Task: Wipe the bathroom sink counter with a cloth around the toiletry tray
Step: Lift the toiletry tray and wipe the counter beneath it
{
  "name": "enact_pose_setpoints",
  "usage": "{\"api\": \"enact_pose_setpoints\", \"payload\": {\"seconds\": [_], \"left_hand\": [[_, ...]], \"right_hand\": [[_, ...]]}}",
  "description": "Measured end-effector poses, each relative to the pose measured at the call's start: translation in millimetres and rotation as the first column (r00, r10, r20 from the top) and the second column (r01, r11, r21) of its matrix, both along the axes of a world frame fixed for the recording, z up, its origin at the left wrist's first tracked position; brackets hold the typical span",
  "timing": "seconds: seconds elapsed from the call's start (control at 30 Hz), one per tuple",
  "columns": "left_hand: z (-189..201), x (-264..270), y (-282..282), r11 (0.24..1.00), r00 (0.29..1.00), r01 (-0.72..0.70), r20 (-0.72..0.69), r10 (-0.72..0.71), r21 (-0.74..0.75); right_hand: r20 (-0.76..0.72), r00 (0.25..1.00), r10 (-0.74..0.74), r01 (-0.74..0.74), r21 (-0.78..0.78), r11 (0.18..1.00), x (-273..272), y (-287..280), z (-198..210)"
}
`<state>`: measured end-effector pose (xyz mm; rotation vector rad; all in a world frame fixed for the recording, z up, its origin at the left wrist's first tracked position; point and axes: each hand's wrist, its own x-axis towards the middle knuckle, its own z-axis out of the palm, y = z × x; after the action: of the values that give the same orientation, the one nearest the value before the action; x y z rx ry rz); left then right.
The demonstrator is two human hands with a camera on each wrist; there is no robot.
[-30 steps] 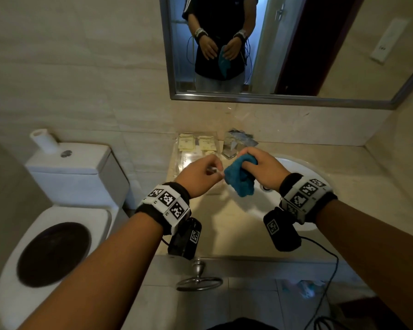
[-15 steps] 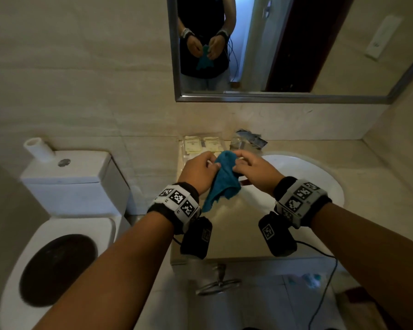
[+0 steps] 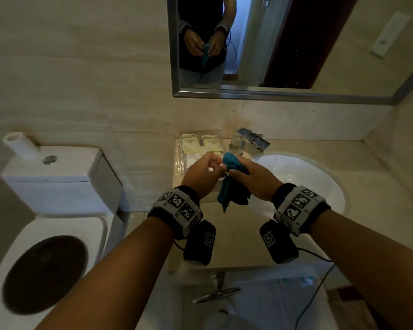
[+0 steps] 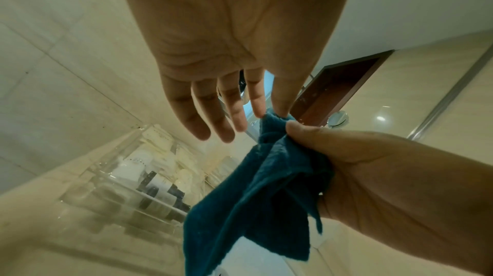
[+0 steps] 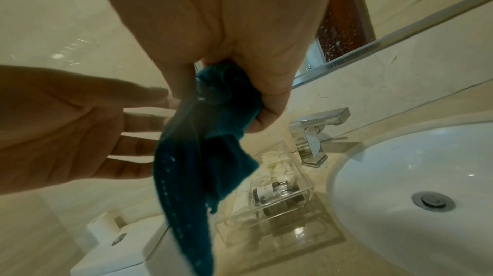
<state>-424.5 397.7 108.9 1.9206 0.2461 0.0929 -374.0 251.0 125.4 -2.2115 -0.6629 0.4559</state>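
- right hand [image 3: 253, 179] is clutching the bunched teal cloth [image 3: 231, 184] above the counter [image 3: 224, 234].
- left hand [image 3: 202, 173], fingers relaxed, is pinching the cloth's top; toiletry tray [image 5: 280, 202] sitting at 11 o'clock.

A: The head view is looking dim and warm; the mirror [image 3: 284, 44] is showing bluish light from a doorway.

B: Edges are bending from the wide lens. Glare is glinting on the counter [image 5: 301, 232], and the wrist views are blurring nearby.
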Motion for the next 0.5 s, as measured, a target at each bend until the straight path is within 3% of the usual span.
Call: {"api": "enact_pose_setpoints", "payload": {"seconds": [0.2,0.5], "left_hand": [[-14,33,16,0.996,0.982,0.043,-0.185,-0.027,0.081],[-55,70,47,0.983,0.936,-0.023,-0.342,0.086,0.185]], "right_hand": [[-0.139,0.990,-0.006,0.002,-0.028,1.000,57,9,-29],[-0.249,0.965,-0.087,0.061,-0.111,0.992,123,1,-74]]}}
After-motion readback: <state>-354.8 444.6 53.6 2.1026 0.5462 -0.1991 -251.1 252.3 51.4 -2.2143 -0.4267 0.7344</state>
